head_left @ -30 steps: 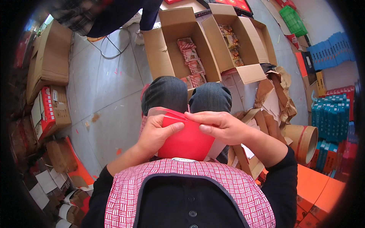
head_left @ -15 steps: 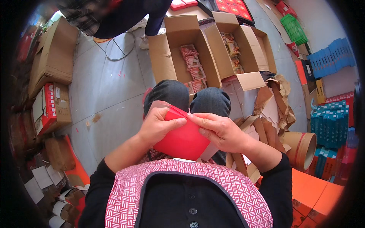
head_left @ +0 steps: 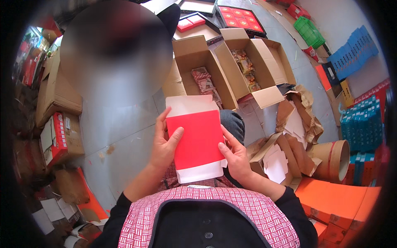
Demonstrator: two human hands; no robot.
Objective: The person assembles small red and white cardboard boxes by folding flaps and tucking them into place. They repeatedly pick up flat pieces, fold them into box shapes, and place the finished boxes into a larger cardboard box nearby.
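Note:
Over my lap I hold a red paper box (head_left: 195, 138) with white inner flaps spread out at its top and bottom ends. My left hand (head_left: 162, 138) grips its left edge, the thumb lying on the red face and the fingers along the side. My right hand (head_left: 237, 155) holds the lower right edge, thumb on the front and fingers behind, near a small white side flap. The box looks rather flat and is tipped toward me. Its back is hidden.
Ahead stand an open carton (head_left: 194, 53) with pink packets and another open carton (head_left: 264, 62) with orange-toned packets. To the right are crumpled brown paper (head_left: 308, 118), a carton of white card pieces (head_left: 275, 163), a cardboard drum (head_left: 331, 159) and orange boxes (head_left: 331, 198). Cartons (head_left: 62, 91) line the left.
The red piece was folded at an angle with both hands pinching its top edge; now it faces up, its white flaps showing, with a hand on each side. A person ahead has moved closer.

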